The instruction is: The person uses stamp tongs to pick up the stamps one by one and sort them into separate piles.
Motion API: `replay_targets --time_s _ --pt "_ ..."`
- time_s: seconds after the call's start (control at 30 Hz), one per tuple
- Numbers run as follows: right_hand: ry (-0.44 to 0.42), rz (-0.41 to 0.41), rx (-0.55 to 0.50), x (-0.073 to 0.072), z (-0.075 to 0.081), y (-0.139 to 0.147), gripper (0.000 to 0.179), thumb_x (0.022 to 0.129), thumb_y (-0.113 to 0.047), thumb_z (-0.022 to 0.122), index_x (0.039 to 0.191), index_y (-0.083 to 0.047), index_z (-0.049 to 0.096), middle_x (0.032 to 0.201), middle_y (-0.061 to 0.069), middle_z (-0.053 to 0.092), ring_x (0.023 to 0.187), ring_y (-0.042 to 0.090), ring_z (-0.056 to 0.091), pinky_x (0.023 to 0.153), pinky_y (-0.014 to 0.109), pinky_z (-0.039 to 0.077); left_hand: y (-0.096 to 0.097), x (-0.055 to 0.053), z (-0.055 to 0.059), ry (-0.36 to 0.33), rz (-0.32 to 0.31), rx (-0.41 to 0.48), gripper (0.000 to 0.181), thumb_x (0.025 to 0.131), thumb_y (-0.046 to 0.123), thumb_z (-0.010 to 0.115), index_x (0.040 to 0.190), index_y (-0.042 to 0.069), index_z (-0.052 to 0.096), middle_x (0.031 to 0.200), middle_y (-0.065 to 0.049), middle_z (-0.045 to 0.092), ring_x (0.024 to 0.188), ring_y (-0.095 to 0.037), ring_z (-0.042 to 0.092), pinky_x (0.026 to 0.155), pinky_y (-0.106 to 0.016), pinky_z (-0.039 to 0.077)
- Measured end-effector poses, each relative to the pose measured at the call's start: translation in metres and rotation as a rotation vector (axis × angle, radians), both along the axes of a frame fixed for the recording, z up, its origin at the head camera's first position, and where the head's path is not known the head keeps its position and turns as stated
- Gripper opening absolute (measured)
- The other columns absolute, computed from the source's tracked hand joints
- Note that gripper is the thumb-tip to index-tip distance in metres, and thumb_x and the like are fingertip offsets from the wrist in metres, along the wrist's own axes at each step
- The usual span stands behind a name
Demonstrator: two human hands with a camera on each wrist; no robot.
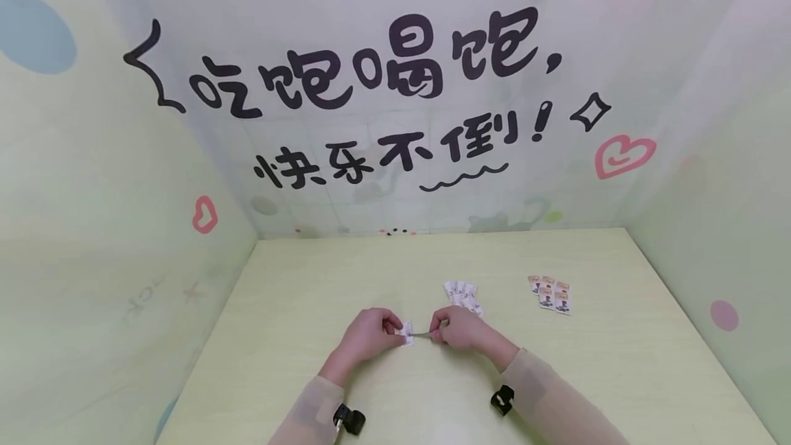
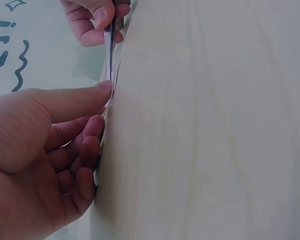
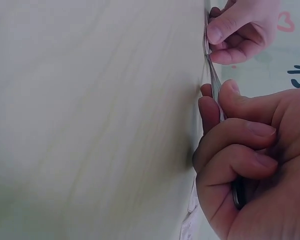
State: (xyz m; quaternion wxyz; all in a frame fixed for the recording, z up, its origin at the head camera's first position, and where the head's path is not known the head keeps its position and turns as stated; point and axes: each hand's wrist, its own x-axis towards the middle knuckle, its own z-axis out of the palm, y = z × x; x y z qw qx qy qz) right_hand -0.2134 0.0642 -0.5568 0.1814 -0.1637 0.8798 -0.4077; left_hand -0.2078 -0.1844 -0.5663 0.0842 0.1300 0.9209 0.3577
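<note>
My left hand (image 1: 369,336) pinches a small white packet with purple print (image 1: 406,329), low over the table, between thumb and fingers. Slim metal tweezers (image 1: 423,335) lie in my right hand (image 1: 462,329), held by thumb and forefinger. Their narrow tip points left and meets the packet's right edge. In the left wrist view the tweezers (image 2: 109,47) reach down to the left thumb tip. The right wrist view has the other fingers curled over the palm, with the dark rounded end of the tweezers (image 3: 238,194) between them.
Behind my right hand lies a bunch of similar white packets (image 1: 462,292). Farther right, several small orange-and-white packets (image 1: 554,295) overlap on the pale wooden table (image 1: 296,294). Printed walls (image 1: 395,204) stand at the back and both sides.
</note>
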Motion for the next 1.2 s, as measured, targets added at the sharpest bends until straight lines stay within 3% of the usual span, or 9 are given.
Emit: replay_targets --time_s 0.2,0.47,0.83,1.2 --pt "-0.015 -0.01 -0.043 0.001 -0.001 0.002 0.01 0.094 -0.008 0.076 0.087 -0.013 0.072 0.08 0.0 0.062 0.071 0.018 0.05 0.067 0.033 0.041 -0.001 0.003 -0.002 -0.019 0.032 0.067 0.017 0.088 0.019 0.089 0.098 0.014 0.076 0.082 0.006 0.065 0.074 -0.013 0.059 0.068 -0.03 0.05" --pt "-0.014 -0.035 -0.07 -0.003 -0.001 0.017 0.008 0.097 -0.008 0.075 0.09 -0.011 0.072 0.085 0.001 0.062 0.078 0.019 0.052 0.071 0.034 0.041 0.008 0.001 -0.001 0.039 0.047 0.121 0.013 0.09 0.015 0.086 0.099 0.011 0.078 0.083 0.007 0.068 0.074 -0.012 0.061 0.069 -0.029 0.052" --pt "-0.002 -0.151 -0.098 -0.015 0.006 0.05 0.01 0.098 -0.005 0.072 0.089 -0.009 0.071 0.079 0.002 0.061 0.068 0.016 0.049 0.063 0.03 0.04 0.032 -0.01 0.003 0.034 0.068 0.199 0.012 0.091 0.014 0.086 0.1 0.011 0.079 0.083 0.008 0.069 0.073 -0.012 0.062 0.069 -0.03 0.052" --pt "-0.006 -0.229 -0.075 -0.024 0.01 0.069 0.009 0.096 -0.006 0.071 0.088 -0.008 0.07 0.082 0.003 0.062 0.067 0.016 0.048 0.062 0.03 0.04 0.049 -0.013 0.003 0.024 0.085 0.229 0.014 0.092 0.016 0.084 0.104 0.01 0.08 0.085 0.008 0.069 0.075 -0.012 0.063 0.071 -0.031 0.053"
